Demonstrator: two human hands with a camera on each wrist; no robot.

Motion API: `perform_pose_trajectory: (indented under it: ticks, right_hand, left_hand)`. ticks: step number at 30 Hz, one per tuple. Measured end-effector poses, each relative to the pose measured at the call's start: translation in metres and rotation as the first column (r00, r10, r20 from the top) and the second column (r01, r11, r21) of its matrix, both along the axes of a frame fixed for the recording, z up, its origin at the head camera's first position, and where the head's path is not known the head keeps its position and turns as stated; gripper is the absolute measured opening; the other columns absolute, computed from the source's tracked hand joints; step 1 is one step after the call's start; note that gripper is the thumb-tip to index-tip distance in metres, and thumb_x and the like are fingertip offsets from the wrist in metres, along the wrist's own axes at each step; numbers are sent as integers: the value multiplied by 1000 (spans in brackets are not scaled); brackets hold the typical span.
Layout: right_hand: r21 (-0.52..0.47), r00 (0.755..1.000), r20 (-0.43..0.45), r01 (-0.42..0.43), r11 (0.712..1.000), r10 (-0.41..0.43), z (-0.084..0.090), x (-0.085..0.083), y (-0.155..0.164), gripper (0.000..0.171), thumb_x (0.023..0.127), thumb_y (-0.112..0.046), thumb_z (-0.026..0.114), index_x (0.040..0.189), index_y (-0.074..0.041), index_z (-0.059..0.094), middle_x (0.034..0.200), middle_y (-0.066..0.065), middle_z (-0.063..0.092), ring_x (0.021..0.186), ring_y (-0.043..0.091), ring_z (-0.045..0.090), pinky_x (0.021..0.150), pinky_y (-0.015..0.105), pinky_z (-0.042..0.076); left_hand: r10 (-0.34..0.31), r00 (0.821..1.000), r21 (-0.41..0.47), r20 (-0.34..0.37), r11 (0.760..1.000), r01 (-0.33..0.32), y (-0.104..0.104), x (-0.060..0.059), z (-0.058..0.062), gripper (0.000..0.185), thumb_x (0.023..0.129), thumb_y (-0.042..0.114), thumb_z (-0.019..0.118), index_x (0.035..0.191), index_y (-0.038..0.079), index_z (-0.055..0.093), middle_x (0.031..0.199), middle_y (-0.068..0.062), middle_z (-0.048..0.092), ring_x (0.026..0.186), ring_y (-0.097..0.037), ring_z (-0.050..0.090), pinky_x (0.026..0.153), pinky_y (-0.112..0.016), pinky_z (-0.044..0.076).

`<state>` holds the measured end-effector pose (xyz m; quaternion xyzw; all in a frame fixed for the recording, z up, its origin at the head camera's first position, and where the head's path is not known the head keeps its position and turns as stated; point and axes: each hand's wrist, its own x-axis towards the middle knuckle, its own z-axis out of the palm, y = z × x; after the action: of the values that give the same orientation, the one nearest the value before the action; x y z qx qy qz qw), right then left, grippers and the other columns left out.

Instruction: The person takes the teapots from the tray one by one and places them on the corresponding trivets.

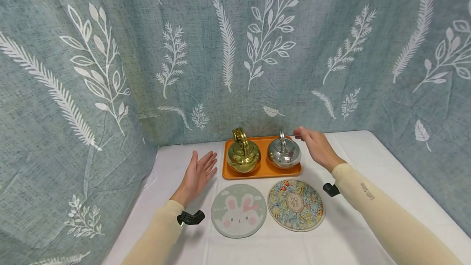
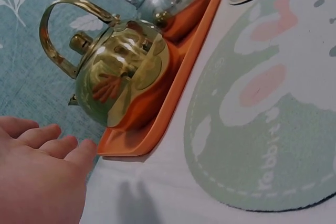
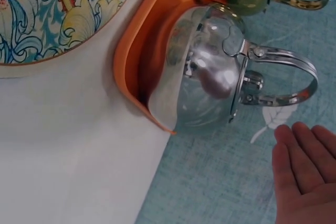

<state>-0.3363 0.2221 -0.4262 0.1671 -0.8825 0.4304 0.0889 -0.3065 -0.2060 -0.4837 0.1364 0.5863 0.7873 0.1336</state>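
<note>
Two round metal teapots stand upright on an orange tray [image 1: 264,171] in the head view. The gold teapot [image 1: 243,156] is at the tray's left, its arched handle raised. At the right is the silver teapot [image 1: 284,153], also with its handle up. To the left of the tray my left hand [image 1: 196,176] is held with fingers straight, palm toward the gold teapot and apart from it. My right hand [image 1: 315,145] is just right of the silver teapot, fingers extended and touching nothing. Both wrist views show a gap between fingertips and teapot.
In front of the tray lie two round mats: a green rabbit mat [image 1: 238,211] at left and a floral-patterned mat [image 1: 296,205] at right. A white cloth [image 1: 272,250] covers the table. Behind hangs a blue-green leaf-print curtain [image 1: 206,64], close to the tray's back edge.
</note>
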Motion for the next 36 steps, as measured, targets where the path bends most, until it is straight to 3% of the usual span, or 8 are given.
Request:
perform_pose_trajectory:
  ticks: [13,25,36]
  right_hand:
    - [-48,999,36,-5,999,6,1,-9,-6,65,121,-44,29,143,5,66,140,23,68,129,39,65,115,54,49]
    - [-92,997,77,-14,996,21,-5,-13,-16,61,120,-44,37,141,5,67,136,23,70,125,42,66,113,57,51]
    - [-102,995,96,31,994,-22,-4,-16,-27,50,118,-36,51,141,5,69,124,20,75,118,38,70,107,54,56]
  left_hand:
    - [-7,996,131,93,991,-5,5,-5,-10,96,111,72,10,172,-1,-4,180,-21,-2,166,-35,-1,135,-48,10]
    - [-3,990,196,144,980,-26,2,-6,-29,100,109,75,10,171,-1,-6,180,-22,-5,166,-36,-4,135,-50,8]
    - [-44,972,309,230,951,-30,4,-10,-44,105,106,79,16,172,0,-6,179,-22,-7,166,-35,-5,135,-46,6]
